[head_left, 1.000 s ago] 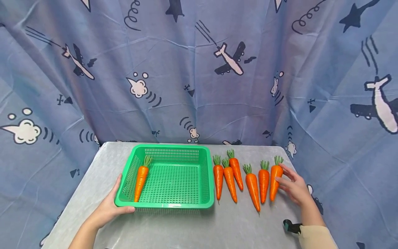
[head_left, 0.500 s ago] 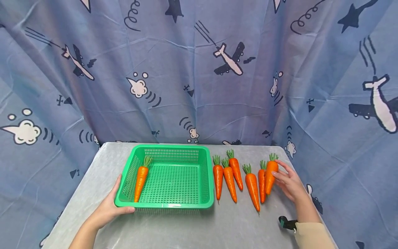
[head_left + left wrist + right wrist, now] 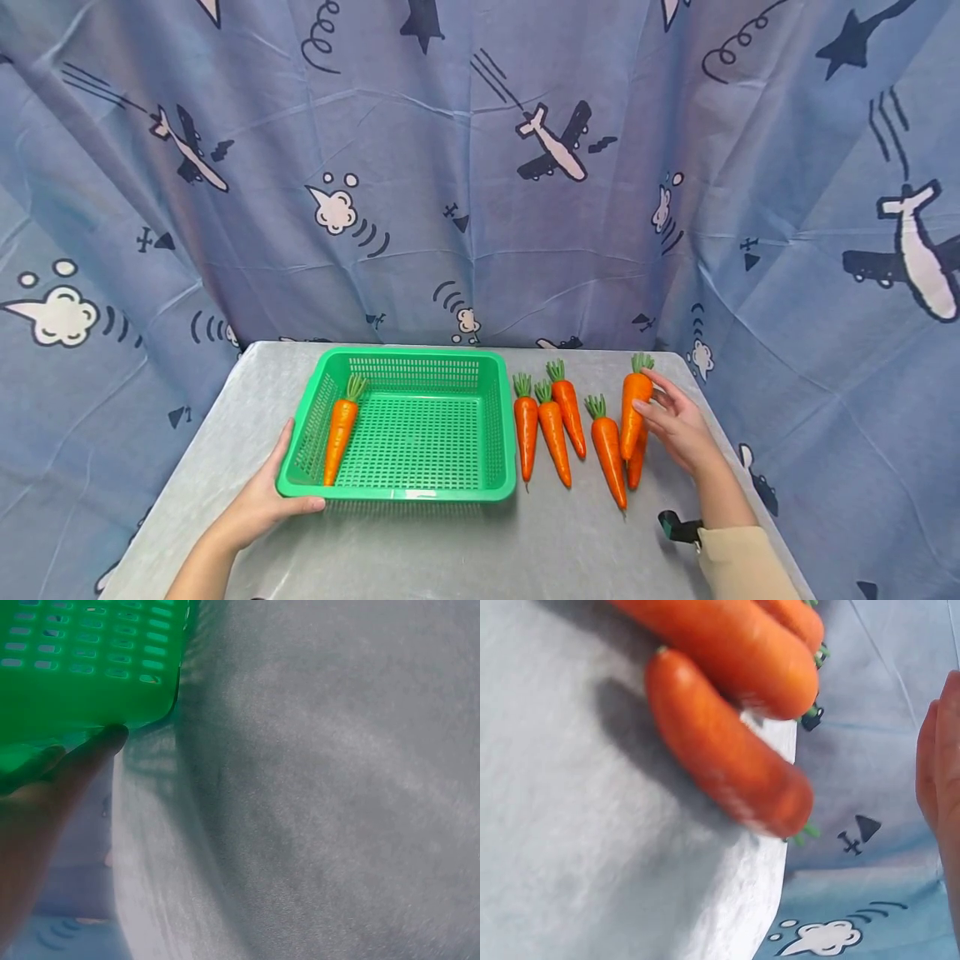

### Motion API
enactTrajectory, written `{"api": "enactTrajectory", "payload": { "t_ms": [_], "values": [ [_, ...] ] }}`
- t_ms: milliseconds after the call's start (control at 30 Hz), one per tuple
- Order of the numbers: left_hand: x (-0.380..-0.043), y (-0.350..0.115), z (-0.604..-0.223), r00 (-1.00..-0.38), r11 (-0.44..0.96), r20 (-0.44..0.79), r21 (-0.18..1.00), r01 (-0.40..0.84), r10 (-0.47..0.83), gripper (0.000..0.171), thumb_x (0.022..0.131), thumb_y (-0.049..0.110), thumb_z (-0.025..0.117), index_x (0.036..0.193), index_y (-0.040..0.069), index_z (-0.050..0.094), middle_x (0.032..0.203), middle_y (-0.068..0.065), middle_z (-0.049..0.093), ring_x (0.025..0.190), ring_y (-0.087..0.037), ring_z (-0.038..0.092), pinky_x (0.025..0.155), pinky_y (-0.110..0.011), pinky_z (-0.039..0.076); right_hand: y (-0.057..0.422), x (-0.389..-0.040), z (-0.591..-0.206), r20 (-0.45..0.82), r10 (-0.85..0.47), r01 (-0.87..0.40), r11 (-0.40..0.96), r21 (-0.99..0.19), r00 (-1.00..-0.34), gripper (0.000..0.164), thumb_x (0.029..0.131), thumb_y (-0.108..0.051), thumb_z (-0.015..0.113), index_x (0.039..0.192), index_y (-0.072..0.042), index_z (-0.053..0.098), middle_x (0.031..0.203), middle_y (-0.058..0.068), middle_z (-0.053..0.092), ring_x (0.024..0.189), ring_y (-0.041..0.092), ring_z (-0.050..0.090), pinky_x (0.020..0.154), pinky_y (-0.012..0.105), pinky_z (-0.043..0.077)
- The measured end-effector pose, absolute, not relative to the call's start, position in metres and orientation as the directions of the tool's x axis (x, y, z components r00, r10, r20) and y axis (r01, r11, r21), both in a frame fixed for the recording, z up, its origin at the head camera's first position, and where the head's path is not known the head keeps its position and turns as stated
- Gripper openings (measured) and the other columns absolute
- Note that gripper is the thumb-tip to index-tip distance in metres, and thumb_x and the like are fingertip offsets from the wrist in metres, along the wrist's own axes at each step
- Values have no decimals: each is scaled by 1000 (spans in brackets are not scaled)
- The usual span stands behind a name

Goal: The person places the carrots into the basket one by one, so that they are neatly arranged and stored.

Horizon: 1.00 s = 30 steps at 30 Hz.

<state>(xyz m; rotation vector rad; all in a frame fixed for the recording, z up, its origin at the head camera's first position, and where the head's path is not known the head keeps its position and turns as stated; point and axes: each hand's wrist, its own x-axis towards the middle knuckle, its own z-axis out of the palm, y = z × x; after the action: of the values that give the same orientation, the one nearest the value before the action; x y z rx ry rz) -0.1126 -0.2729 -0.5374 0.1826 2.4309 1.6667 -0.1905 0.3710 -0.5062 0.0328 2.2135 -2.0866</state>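
A green plastic basket (image 3: 412, 495) stands on the table, with one carrot (image 3: 342, 429) leaning inside its left end. My left hand (image 3: 258, 496) grips the basket's near left corner, thumb along the front rim and fingers along the left side. In the left wrist view, fingertips (image 3: 112, 739) touch the basket (image 3: 82, 701). My right hand (image 3: 678, 425) holds a carrot (image 3: 635, 398) by its upper part, thumb and fingers on its right side. The held carrot overlaps another carrot (image 3: 637, 467), mostly hidden. Close by on the left lies one more carrot (image 3: 609, 458).
Three carrots (image 3: 555, 433) lie close to the basket's right side, leafy ends toward the back. A grey table (image 3: 420, 558) carries everything. Behind and beside it hangs a blue curtain (image 3: 420, 208) printed with planes. A dark device (image 3: 678, 527) sits at my right wrist.
My right hand has taken hold of the rightmost carrot and carried it left and slightly back, over the neighbouring carrot. The left hand and basket have stayed put.
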Motion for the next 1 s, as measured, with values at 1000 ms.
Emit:
{"api": "enactTrajectory", "payload": {
  "t_ms": [1000],
  "values": [
    [-112,-274,-538,-973,335,-89,942,-12,214,129,79,8,85,161,40,-9,168,-20,-2,127,1,41,93,-13,42,319,-207,-486,-54,-95,32,224,-974,-994,71,97,-27,71,157,-15,36,157,23,33,103,6,66,86,32,58]
  ]
}}
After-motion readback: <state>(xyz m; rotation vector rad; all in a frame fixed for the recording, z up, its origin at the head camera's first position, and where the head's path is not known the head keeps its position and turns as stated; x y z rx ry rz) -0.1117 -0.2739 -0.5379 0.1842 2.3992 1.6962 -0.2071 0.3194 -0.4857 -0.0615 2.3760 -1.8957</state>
